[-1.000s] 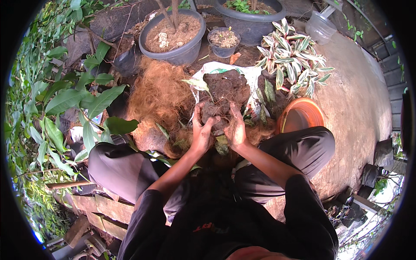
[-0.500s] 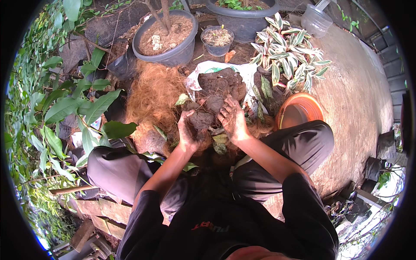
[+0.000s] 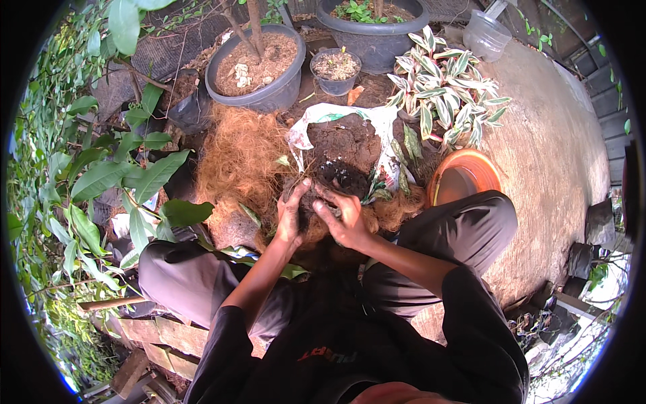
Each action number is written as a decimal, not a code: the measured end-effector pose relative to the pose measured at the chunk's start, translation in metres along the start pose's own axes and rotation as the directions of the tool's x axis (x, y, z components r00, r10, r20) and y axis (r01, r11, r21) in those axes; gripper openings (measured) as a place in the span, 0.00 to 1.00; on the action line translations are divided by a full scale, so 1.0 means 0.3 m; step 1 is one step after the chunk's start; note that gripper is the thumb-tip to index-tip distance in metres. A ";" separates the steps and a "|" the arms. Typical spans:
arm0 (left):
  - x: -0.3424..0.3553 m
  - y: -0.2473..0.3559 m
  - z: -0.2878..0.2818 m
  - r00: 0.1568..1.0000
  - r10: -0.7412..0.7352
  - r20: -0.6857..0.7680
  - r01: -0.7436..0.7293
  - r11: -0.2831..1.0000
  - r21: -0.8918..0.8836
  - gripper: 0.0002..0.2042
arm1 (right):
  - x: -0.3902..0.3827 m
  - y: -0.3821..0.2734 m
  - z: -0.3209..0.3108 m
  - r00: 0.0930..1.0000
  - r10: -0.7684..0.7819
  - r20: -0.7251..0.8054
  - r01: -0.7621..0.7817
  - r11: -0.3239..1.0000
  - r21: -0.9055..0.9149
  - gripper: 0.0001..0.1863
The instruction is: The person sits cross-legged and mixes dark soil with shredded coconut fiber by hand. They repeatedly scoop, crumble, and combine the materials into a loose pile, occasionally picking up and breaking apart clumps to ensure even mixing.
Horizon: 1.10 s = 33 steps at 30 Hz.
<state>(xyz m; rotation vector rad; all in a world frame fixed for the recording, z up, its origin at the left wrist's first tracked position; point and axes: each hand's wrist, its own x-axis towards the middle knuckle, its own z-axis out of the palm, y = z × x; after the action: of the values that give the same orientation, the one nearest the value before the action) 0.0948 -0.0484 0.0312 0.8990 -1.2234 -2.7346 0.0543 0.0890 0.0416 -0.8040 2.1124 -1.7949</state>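
Observation:
My left hand (image 3: 291, 214) and my right hand (image 3: 343, 217) are cupped around a dark clump of soil (image 3: 310, 200), one on each side. Soil stains the fingers of both hands, and the hands partly hide the clump. Just beyond them, an open white bag (image 3: 385, 128) has its edge spread around brown soil (image 3: 342, 138). A darker hollow with white specks shows in this soil near my right fingertips. To the left lies a heap of orange-brown coconut fibre (image 3: 235, 145), with more fibre below my hands.
An orange pot (image 3: 486, 165) lies tilted beside my right knee. Behind it grows a white-striped leafy plant (image 3: 441, 87). Farther back stand a large grey pot (image 3: 282, 87), a small pot (image 3: 336, 84) and another large pot (image 3: 377, 44). Leafy branches (image 3: 155, 168) reach in from the left.
Both hands have drawn nearer to my body and closer together around the soil clump. The dark hollow in the bag's soil is now uncovered.

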 end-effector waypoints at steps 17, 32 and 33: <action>-0.051 -0.069 0.057 0.703 0.689 0.177 -0.479 0.275 0.833 0.43 | 0.061 0.096 0.013 0.843 0.495 0.212 -0.522 0.657 0.543 0.21; -0.044 -0.012 0.085 0.522 0.846 0.105 -0.793 0.437 0.425 0.43 | 0.101 0.047 -0.061 0.558 0.454 0.695 -0.671 -0.246 0.699 0.24; -0.052 0.007 0.094 0.514 0.847 0.136 -0.800 0.416 0.432 0.43 | 0.099 0.099 -0.047 0.608 0.410 0.680 -0.680 -0.174 0.712 0.29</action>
<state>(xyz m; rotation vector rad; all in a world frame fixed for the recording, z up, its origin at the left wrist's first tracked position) 0.0930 -0.0270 0.0553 0.2454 -1.6974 -1.5942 0.0153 0.0867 0.0204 0.3531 0.4046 -1.7796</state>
